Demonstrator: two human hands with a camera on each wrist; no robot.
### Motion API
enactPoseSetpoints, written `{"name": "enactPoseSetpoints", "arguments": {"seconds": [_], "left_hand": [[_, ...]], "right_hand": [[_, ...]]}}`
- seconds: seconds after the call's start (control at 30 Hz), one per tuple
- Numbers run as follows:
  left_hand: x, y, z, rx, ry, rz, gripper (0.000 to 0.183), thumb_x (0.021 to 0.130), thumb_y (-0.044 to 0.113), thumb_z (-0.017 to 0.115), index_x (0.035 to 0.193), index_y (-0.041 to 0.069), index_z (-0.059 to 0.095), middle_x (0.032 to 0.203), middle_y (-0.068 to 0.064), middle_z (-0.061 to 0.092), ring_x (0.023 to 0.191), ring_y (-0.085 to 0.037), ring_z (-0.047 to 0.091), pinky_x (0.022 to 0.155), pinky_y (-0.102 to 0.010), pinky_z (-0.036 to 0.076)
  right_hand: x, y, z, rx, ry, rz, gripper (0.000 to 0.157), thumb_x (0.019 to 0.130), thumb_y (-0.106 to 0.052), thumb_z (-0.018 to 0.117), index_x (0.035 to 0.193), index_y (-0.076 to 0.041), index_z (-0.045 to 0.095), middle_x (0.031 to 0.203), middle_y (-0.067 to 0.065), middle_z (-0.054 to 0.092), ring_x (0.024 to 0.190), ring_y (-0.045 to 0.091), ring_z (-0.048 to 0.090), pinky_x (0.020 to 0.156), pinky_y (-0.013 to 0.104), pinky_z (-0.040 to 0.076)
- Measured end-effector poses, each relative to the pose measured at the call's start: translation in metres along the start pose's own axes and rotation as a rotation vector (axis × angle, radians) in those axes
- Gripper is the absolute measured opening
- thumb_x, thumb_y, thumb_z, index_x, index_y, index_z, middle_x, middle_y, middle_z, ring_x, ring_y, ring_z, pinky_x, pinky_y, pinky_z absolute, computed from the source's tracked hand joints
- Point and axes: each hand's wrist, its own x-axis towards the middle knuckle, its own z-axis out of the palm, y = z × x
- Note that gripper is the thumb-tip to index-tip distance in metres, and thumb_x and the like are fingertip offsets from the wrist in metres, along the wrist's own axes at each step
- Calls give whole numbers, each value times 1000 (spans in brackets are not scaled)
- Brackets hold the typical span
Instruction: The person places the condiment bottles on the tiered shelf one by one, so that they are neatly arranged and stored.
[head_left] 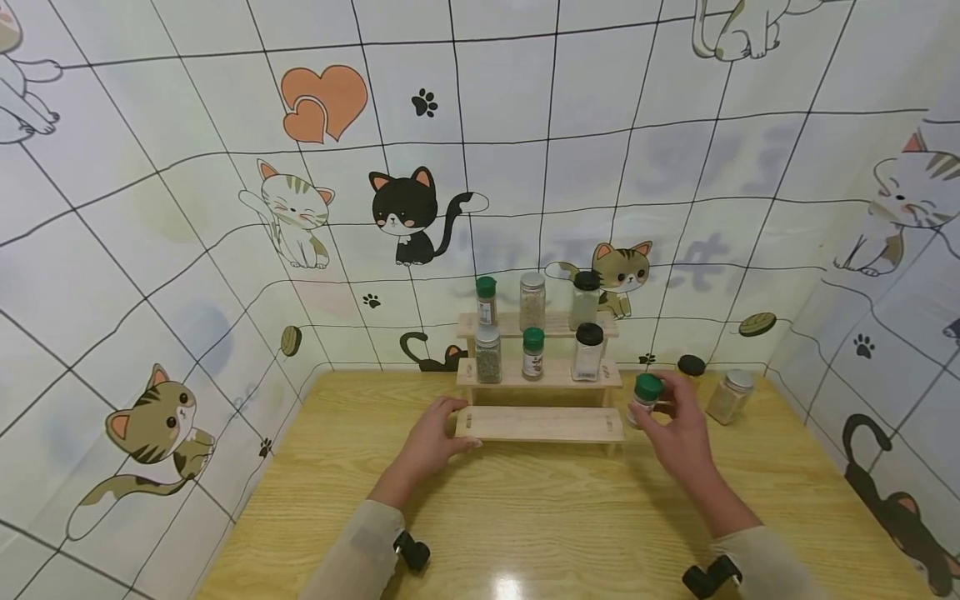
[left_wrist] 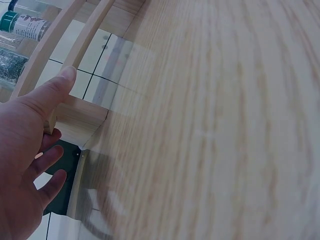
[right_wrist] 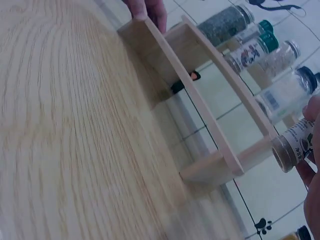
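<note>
- The surface is lying pale and wood-grained beneath everything; from my station I am judging its right side the tightest, since a black-capped jar and a grey-capped jar are standing there.
- The wooden rack is standing on it in three tiers, with six jars occupying the upper two.
- The left hand is pinching the left end of the lowest tier, thumb at its front edge; I am wanting that grip steady but light, so the rack is neither sliding nor tipping.
- The right hand is grasping a green-topped jar between thumb and fingers; I am favouring a level carry, clear of the rack's end.
- That jar is hanging just beside the rack's right end, apparently off the surface; it is looking small, leaning slightly and showing brownish near its base.
- Its pale label is bearing dark print that I am unable to read.
- Its green cap is sitting on top.
</note>
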Motion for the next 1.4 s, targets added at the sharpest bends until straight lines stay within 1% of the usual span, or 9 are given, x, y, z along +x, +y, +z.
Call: {"name": "enactPoseSetpoints", "arguments": {"seconds": [0.2,0.43,0.67,0.73,0.83,0.97,1.13,1.3,1.4], "left_hand": [[-1,0,0,4,0,-1,79,91,42,93,155,10,60,152,-5,59,147,-35,53,118,-58,47],[0,-1,0,3,0,-5,79,91,42,94,155,10,60,151,-5,59,147,-34,53,119,-57,47],[0,-2,0,-3,1,2,79,92,43,93,155,10,60,151,-5,59,146,-34,54,118,-58,48],[1,-2,0,4,3,1,78,92,43,93,155,11,60,151,-5,59,146,-33,54,118,-57,48],[1,-2,0,11,8,1,78,92,42,93,155,12,60,151,-5,60,146,-33,54,118,-56,47],[2,-2,-1,18,6,-4,77,92,42,93,155,13,60,151,-4,60,147,-33,53,119,-57,47],[2,-4,-1,19,15,2,76,91,42,94,153,13,61,149,-4,61,145,-31,55,120,-55,47],[2,-3,-1,12,20,9,75,90,41,95,151,12,63,148,-4,62,144,-31,56,120,-54,46],[2,-3,0,9,19,9,75,90,41,95,151,12,63,148,-4,61,144,-31,56,120,-55,47]], "right_hand": [[1,-42,12,38,-36,-28,61,91,17,81,145,4,55,114,15,66,100,4,62,88,11,52],[5,-21,39,95,-114,24,65,94,5,86,151,-9,57,120,8,67,105,10,64,91,17,55],[5,-31,72,160,-194,23,63,93,1,89,146,-14,59,121,6,69,103,18,68,91,21,58],[5,-34,83,164,-219,26,62,93,-2,90,145,-15,59,121,6,70,103,20,70,91,26,60],[6,-40,98,170,-265,42,61,94,-5,90,145,-16,59,122,7,70,105,24,71,93,41,63],[8,-48,116,175,-324,65,61,95,-10,90,147,-16,59,122,7,70,109,28,70,96,55,62],[10,-53,136,204,-368,43,58,97,-10,88,148,-13,59,119,7,72,109,29,71,95,57,62],[11,-58,151,217,-391,32,55,97,-11,88,144,-19,61,118,5,72,109,27,72,95,53,63],[10,-59,159,223,-403,24,54,98,-11,88,145,-18,61,119,4,72,111,27,71,97,55,62]]}}
